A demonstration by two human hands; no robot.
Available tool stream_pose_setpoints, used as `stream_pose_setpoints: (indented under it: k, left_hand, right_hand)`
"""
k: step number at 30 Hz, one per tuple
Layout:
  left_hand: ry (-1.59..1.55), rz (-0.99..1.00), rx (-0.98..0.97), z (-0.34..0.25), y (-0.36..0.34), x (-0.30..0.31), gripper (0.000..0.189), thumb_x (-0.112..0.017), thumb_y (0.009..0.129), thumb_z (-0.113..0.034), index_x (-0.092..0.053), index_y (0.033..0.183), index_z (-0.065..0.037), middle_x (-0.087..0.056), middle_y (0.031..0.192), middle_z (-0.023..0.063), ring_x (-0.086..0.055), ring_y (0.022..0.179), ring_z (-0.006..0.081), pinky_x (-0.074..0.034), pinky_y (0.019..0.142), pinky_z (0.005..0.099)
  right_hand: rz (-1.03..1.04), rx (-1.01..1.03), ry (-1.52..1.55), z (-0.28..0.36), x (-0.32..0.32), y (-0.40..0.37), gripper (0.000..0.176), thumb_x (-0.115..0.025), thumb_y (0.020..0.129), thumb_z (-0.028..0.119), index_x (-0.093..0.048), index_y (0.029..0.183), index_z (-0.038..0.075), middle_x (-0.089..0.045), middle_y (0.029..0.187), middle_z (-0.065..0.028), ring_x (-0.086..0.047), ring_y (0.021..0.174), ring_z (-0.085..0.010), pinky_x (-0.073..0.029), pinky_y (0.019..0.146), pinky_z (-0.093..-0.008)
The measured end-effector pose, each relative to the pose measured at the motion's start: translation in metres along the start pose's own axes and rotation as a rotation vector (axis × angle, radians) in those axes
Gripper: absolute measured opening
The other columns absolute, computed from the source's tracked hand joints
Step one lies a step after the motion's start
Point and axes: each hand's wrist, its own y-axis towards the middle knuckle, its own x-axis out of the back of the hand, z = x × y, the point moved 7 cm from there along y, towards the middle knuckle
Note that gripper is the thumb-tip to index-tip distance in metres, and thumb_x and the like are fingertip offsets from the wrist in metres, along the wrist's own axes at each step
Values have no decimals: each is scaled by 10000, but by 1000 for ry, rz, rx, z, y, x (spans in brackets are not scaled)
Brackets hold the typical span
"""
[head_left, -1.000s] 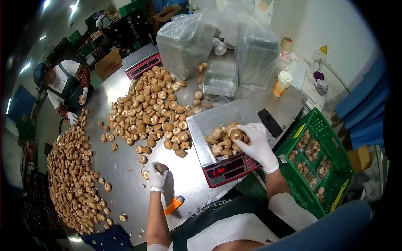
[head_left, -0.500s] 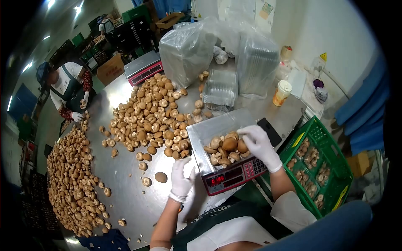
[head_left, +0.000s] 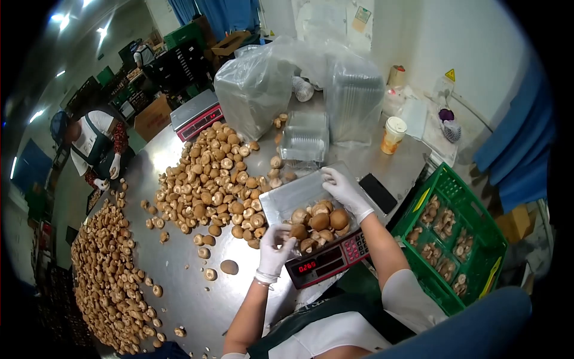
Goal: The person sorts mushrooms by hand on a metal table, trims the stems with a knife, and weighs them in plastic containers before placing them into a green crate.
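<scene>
My left hand (head_left: 276, 250), in a white glove, is at the left end of a clear plastic tray, its thumb and fingers closed round a brown mushroom (head_left: 297, 232) at the edge. More mushrooms (head_left: 320, 221) fill the tray on the scale pan (head_left: 281, 202). Red digits show on the scale's display (head_left: 307, 266). My right hand (head_left: 345, 191), also gloved, is over the far right side of the pan, behind the mushrooms, its fingers apart and nothing visible in them.
A mushroom heap (head_left: 209, 179) lies left of the scale, a larger one (head_left: 107, 269) farther left. Stacked clear trays (head_left: 305, 134), a cup (head_left: 393, 134) and a phone (head_left: 378, 192) stand or lie behind. A green crate (head_left: 418, 224) is right; a co-worker (head_left: 95, 140) is far left.
My left hand has moved right and up to the tray. My right hand has drawn back from the mushrooms to the pan's far side. More mushrooms lie in the tray, and the display has changed.
</scene>
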Motion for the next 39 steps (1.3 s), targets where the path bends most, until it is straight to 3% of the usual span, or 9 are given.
stream_pose_setpoints:
  k: [4,8,14,16,20,24,30,32,39]
  left_hand:
    - [-277,-110,227,4,-20,40,389,-588,824,-3,-526,1207,-35,-585,950,9,-536,801,81,-452,734,220]
    - [-244,-440,291,39,-71,126,369,-557,842,-21,-520,1208,-20,-591,1039,64,-554,934,123,-452,795,254]
    - [214,-640,-2,93,-133,221,306,-547,827,-3,-533,1133,1,-582,1023,92,-574,884,177,-470,779,279]
    - [987,-504,145,122,-147,240,336,-535,757,40,-549,1088,-19,-549,943,99,-558,809,210,-464,770,292]
    - [980,-539,115,123,-149,228,374,-533,676,53,-547,1039,-36,-463,1037,145,-502,935,254,-435,847,326]
    - [675,-551,-10,71,-125,181,373,-544,784,8,-498,1152,-30,-493,1059,106,-505,992,212,-431,868,319]
    - [-92,-114,264,46,-83,52,359,-446,959,-166,-382,1279,-17,-574,995,105,-591,790,146,-508,681,268]
    - [-234,67,384,55,-72,15,339,-416,972,-195,-378,1257,-16,-592,922,109,-602,712,153,-516,641,270]
    - [-445,54,409,61,-51,-1,126,-553,880,-58,-440,937,-56,-619,814,105,-631,686,167,-520,612,268]
  right_hand:
    - [-118,2,120,-8,12,1,462,-553,861,133,-433,1293,21,-551,1182,-151,-536,1036,-190,-425,892,-292]
    - [-235,42,100,-11,38,0,400,-579,861,117,-498,1240,20,-576,1156,-141,-550,1046,-177,-427,902,-284]
    - [-251,46,32,0,47,1,362,-559,875,117,-512,1214,-1,-591,1145,-141,-555,1062,-186,-417,925,-286]
    - [-233,36,-11,0,40,6,375,-542,887,171,-508,1220,2,-598,1130,-142,-563,1044,-183,-425,905,-292]
    - [-89,-110,-192,9,17,5,414,-495,904,241,-483,1246,10,-618,1092,-112,-568,971,-149,-432,847,-291]
    - [-56,124,411,33,30,-7,370,-491,920,227,-507,1228,22,-632,1020,-42,-543,902,-82,-409,817,-232]
    - [150,64,-98,28,33,-89,374,-629,845,157,-526,1171,6,-614,824,-8,-566,717,-71,-458,648,-218]
    - [105,-299,82,1,30,-111,330,-632,850,190,-544,1104,-1,-606,781,-27,-580,656,-83,-472,581,-216]
    - [93,-250,456,-17,4,-145,158,-530,862,33,-457,1000,8,-606,821,-123,-642,731,-194,-534,638,-297]
